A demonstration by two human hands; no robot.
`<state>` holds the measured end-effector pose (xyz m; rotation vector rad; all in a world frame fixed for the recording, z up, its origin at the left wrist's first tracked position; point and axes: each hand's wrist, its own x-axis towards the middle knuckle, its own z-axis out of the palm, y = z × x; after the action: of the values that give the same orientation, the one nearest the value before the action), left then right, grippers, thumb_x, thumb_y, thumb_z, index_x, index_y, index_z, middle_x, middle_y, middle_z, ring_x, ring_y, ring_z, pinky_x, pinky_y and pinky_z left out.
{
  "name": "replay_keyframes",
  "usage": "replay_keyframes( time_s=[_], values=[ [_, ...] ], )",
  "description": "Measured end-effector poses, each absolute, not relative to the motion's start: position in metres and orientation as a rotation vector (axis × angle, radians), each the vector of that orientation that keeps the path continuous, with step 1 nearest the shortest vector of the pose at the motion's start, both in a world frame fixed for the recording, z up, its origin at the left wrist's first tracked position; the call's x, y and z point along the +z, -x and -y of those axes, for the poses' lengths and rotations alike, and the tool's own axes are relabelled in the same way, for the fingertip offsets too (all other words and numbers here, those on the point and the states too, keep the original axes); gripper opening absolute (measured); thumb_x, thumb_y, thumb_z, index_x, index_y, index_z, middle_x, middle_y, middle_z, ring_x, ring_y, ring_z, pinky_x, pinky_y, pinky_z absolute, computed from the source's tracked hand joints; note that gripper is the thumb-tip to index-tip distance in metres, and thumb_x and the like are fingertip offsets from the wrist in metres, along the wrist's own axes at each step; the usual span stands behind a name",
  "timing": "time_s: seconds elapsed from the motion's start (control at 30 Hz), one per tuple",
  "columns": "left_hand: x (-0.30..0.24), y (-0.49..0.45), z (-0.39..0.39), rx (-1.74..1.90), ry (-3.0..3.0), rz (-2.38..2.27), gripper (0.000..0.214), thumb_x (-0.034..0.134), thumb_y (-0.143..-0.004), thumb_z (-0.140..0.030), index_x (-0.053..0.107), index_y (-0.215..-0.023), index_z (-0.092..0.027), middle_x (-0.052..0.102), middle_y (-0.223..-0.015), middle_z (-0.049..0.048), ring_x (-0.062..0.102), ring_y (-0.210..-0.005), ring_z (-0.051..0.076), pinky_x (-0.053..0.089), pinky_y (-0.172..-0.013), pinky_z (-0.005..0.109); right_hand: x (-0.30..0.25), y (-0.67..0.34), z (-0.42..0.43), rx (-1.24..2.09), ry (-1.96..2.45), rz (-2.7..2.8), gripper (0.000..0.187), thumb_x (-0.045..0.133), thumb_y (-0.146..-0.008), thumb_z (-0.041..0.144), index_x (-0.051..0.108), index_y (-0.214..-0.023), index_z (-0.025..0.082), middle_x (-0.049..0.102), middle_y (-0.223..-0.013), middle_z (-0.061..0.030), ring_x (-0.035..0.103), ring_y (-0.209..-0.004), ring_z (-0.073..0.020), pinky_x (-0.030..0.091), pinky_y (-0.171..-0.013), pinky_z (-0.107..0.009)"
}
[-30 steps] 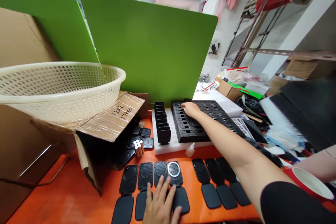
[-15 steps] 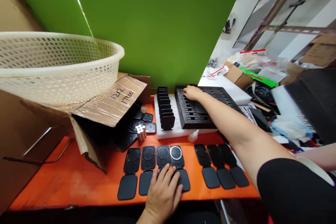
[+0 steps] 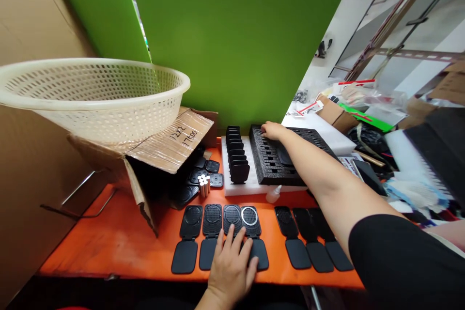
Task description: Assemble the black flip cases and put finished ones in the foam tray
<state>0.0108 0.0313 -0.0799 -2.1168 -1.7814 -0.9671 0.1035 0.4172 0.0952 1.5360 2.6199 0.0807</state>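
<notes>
My left hand (image 3: 232, 264) lies flat, fingers spread, on a row of black hinged cases (image 3: 212, 232) on the orange table (image 3: 101, 247). One case (image 3: 250, 217) by my fingertips carries a silver ring. My right hand (image 3: 273, 130) reaches across to the far end of a black slotted foam tray (image 3: 272, 167), fingers curled down onto it; whether they hold anything is hidden. A second group of three black cases (image 3: 308, 242) lies under my right forearm.
A cream perforated basket (image 3: 94, 94) rests on an open cardboard box (image 3: 170, 143) at left. Upright black parts (image 3: 237, 157) stand on white foam, beside a small white bottle (image 3: 273, 194). Green dividers (image 3: 232, 43) close the back. Clutter fills the right side.
The view has shifted a little to the left and up. My left hand stays on the cases and my right hand stays on the foam tray.
</notes>
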Motion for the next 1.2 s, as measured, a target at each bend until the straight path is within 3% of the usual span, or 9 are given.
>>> replay_keyframes(
  time_s=[0.1,0.3,0.43,0.53,0.73,0.97,1.2],
  values=[
    [-0.079,-0.011,-0.032,-0.938,2.098,1.788,0.033,0.056,-0.081,-0.048,0.065,-0.103,-0.026,0.062,-0.121,0.0019,0.05,-0.117,0.029,0.02,-0.106,0.042,0.106,-0.111,-0.423,0.031,-1.609,-2.645,0.021,0.061,-0.081,0.028,0.066,-0.099,0.018,0.064,-0.107,-0.0082,0.06,-0.091,-0.0191,0.044,-0.077,-0.025],
    [-0.08,-0.013,-0.032,-0.996,2.097,1.881,0.034,0.056,-0.081,-0.048,0.063,-0.106,-0.026,0.062,-0.122,0.0018,0.05,-0.118,0.029,0.023,-0.105,0.043,0.125,-0.116,-0.376,0.151,-1.93,-2.807,0.039,0.021,-0.097,0.025,0.05,-0.12,0.01,0.06,-0.113,-0.015,0.056,-0.1,-0.0224,0.041,-0.079,-0.03],
    [-0.081,-0.013,-0.032,-0.989,2.108,1.932,0.034,0.057,-0.08,-0.047,0.064,-0.107,-0.027,0.063,-0.121,0.0022,0.052,-0.115,0.029,0.028,-0.101,0.042,0.093,-0.112,-0.275,-0.398,-1.466,-3.215,0.024,0.042,-0.091,0.029,0.062,-0.091,0.018,0.067,-0.087,-0.0045,0.06,-0.079,-0.0168,0.041,-0.07,-0.024],
    [-0.079,-0.013,-0.032,-0.988,2.132,1.959,0.034,0.058,-0.08,-0.045,0.063,-0.108,-0.026,0.063,-0.12,0.0032,0.051,-0.116,0.029,0.03,-0.099,0.042,0.044,-0.103,-0.206,-0.625,-1.139,-3.088,0.019,0.048,-0.089,0.029,0.064,-0.087,0.019,0.069,-0.084,-0.0034,0.061,-0.077,-0.0161,0.04,-0.067,-0.024],
    [-0.077,-0.013,-0.032,-1.011,2.157,1.959,0.033,0.056,-0.082,-0.043,0.063,-0.109,-0.024,0.063,-0.119,0.0034,0.052,-0.114,0.027,0.031,-0.098,0.041,-0.013,-0.083,-0.176,-0.581,-1.164,-2.918,0.02,0.047,-0.091,0.025,0.064,-0.085,0.017,0.07,-0.084,-0.0066,0.063,-0.075,-0.0175,0.039,-0.066,-0.025],
    [-0.076,-0.013,-0.034,-0.992,2.165,1.964,0.036,0.057,-0.081,-0.047,0.062,-0.109,-0.025,0.063,-0.119,0.0032,0.048,-0.119,0.027,0.026,-0.103,0.042,-0.015,-0.078,-0.18,-0.365,-1.069,-2.945,0.026,0.045,-0.091,0.027,0.068,-0.084,0.016,0.068,-0.086,-0.0082,0.061,-0.081,-0.0187,0.041,-0.073,-0.028],
    [-0.069,-0.011,-0.035,-0.846,2.168,1.977,0.043,0.056,-0.081,-0.049,0.058,-0.117,-0.027,0.059,-0.124,0.0062,0.05,-0.115,0.029,0.034,-0.094,0.043,0.008,-0.097,-0.174,-0.358,-1.072,-3.117,0.024,0.045,-0.09,0.023,0.067,-0.097,0.019,0.067,-0.091,-0.0067,0.059,-0.085,-0.0178,0.044,-0.077,-0.028]
  ],
)
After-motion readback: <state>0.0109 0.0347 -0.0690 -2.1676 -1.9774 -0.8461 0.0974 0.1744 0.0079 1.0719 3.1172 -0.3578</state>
